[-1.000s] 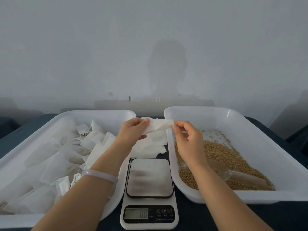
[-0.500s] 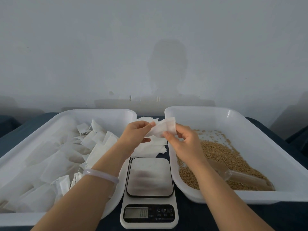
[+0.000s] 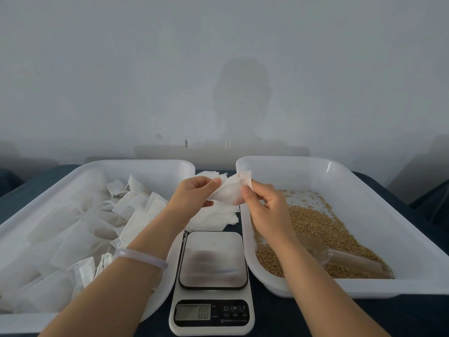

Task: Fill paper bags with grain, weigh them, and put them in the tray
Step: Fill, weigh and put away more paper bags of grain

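Note:
A small white paper bag [image 3: 230,192] hangs in the air above the gap between the two trays. My left hand [image 3: 194,198] pinches its left edge and my right hand [image 3: 264,210] pinches its right edge near the top. Brown grain [image 3: 315,229] lies in the right white tray [image 3: 388,205], with a clear scoop [image 3: 340,257] resting on it. The left white tray [image 3: 36,215] holds several white bags [image 3: 102,224]. A digital scale [image 3: 212,280] stands between the trays with a bare plate.
A loose pile of empty paper bags [image 3: 213,217] lies on the dark table behind the scale. A plain wall rises right behind the trays. Dark table surface [image 3: 340,317] shows along the front right edge.
My right hand has moved left and closer to my left hand along the bag. The bag has turned from a flat stretched strip to a more bunched, tilted shape.

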The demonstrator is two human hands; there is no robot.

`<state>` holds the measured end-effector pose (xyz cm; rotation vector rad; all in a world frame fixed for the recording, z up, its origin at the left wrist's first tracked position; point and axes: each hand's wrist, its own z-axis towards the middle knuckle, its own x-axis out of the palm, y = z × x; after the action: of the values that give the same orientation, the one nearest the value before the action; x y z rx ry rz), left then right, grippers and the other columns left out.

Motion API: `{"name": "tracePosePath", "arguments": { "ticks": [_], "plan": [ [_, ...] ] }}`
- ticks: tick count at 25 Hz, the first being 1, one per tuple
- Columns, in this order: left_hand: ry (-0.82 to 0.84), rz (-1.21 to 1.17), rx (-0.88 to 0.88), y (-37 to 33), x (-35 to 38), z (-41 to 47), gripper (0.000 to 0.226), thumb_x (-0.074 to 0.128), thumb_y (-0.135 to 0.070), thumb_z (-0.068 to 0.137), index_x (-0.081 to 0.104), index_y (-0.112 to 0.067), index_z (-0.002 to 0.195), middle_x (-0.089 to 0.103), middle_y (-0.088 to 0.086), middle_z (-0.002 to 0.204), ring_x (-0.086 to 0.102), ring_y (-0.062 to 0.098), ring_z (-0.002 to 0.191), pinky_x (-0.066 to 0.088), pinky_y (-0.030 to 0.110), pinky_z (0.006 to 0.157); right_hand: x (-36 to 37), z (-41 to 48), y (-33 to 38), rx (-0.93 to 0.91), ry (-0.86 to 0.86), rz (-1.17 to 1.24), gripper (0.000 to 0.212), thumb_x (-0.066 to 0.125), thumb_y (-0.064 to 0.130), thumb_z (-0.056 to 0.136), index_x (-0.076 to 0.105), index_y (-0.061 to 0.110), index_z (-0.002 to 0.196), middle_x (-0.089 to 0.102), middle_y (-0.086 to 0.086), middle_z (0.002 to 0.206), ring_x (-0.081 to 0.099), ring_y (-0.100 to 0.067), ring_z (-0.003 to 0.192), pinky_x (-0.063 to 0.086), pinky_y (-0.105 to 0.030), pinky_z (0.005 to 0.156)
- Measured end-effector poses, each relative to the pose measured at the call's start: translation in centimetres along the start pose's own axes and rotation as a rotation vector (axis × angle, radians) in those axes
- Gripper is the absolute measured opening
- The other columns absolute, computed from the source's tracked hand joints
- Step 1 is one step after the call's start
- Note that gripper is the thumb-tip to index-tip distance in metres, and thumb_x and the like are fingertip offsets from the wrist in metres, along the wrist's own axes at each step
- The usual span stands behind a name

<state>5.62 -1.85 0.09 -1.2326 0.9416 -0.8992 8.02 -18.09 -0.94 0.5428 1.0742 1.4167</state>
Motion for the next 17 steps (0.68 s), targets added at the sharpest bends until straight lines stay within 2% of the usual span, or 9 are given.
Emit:
{"name": "tracePosePath", "arguments": {
  "ticks": [2,4,6,8,10,12,13,15,17],
  "plan": [
    [-0.032,0.042,-0.003,0.0,0.1,0.0,0.029,0.06,-0.032,0.09,0.062,-0.007,0.075,0.052,-0.001,0.068,0.052,0.014,0.069,0.054,0.027,0.075,0.0,0.0,0.0,-0.009,-0.002,-0.008,0.03,0.052,0.019,0.094,0.068,0.006,0.073,0.069,0.001,0.079,0.055,-0.012,0.09,0.039,-0.012,0.072],
    [-0.04,0.12,0.045,-0.3,0.0,-0.3,0.036,0.057,-0.037,0.091,0.06,-0.002,0.082,0.053,0.005,0.075,0.051,0.02,0.074,0.05,0.025,0.071,0.0,-0.1,-0.1,-0.024,0.012,-0.033,0.028,0.053,0.019,0.093,0.069,0.008,0.073,0.068,0.009,0.075,0.054,-0.009,0.09,0.038,-0.013,0.072],
    [0.07,0.218,0.2,-0.6,-0.3,-0.8,0.045,0.05,-0.049,0.087,0.062,-0.007,0.096,0.062,0.004,0.091,0.057,0.018,0.087,0.047,0.021,0.078,0.2,-0.4,0.1,-0.067,0.054,-0.073,0.021,0.058,0.017,0.091,0.073,0.012,0.077,0.062,0.011,0.074,0.052,-0.006,0.093,0.035,-0.007,0.073],
    [0.269,0.321,0.315,-1.2,-0.4,-1.5,0.05,0.047,-0.058,0.079,0.061,-0.018,0.106,0.064,-0.006,0.103,0.059,0.003,0.096,0.045,0.013,0.082,0.6,-0.7,0.1,-0.151,0.11,-0.1,0.017,0.06,0.015,0.09,0.075,0.012,0.082,0.06,0.004,0.079,0.052,-0.01,0.094,0.038,-0.006,0.074],
    [0.405,0.359,0.3,-1.4,0.0,-1.9,0.05,0.055,-0.058,0.073,0.061,-0.019,0.102,0.067,-0.01,0.094,0.062,0.0,0.088,0.048,0.016,0.076,0.7,-1.0,0.2,-0.214,0.135,-0.105,0.021,0.057,0.018,0.089,0.074,0.011,0.079,0.059,-0.005,0.076,0.053,-0.012,0.089,0.044,-0.016,0.072],
    [0.5,0.258,0.191,-1.5,0.5,-2.0,0.044,0.066,-0.049,0.072,0.06,-0.013,0.095,0.07,-0.006,0.076,0.066,0.005,0.071,0.052,0.019,0.061,0.4,-1.0,0.2,-0.244,0.132,-0.093,0.023,0.054,0.016,0.085,0.072,0.011,0.071,0.054,-0.002,0.067,0.052,-0.013,0.081,0.049,-0.027,0.067],
    [0.549,0.209,0.131,-1.7,0.6,-2.2,0.044,0.069,-0.052,0.069,0.062,-0.015,0.092,0.07,-0.003,0.069,0.067,0.011,0.063,0.052,0.021,0.054,0.3,-1.0,0.2,-0.258,0.121,-0.091,0.023,0.054,0.016,0.084,0.072,0.013,0.07,0.052,-0.002,0.065,0.052,-0.013,0.078,0.049,-0.027,0.066],
    [0.618,0.231,0.112,-2.0,0.6,-2.4,0.048,0.067,-0.073,0.058,0.066,-0.028,0.074,0.066,-0.002,0.059,0.063,0.015,0.051,0.047,0.023,0.044,0.3,-1.2,0.6,-0.247,0.123,-0.11,0.022,0.054,0.018,0.083,0.073,0.021,0.072,0.051,0.0,0.067,0.053,-0.012,0.078,0.049,-0.028,0.067],
    [0.63,0.255,0.148,-1.8,0.7,-2.4,0.06,0.059,-0.083,0.053,0.064,-0.026,0.068,0.062,-0.003,0.056,0.054,0.016,0.045,0.039,0.022,0.041,0.4,-1.5,1.6,-0.212,0.164,-0.076,0.023,0.055,0.021,0.082,0.072,0.034,0.076,0.055,0.005,0.071,0.054,-0.01,0.08,0.05,-0.029,0.067]
  ]
}}
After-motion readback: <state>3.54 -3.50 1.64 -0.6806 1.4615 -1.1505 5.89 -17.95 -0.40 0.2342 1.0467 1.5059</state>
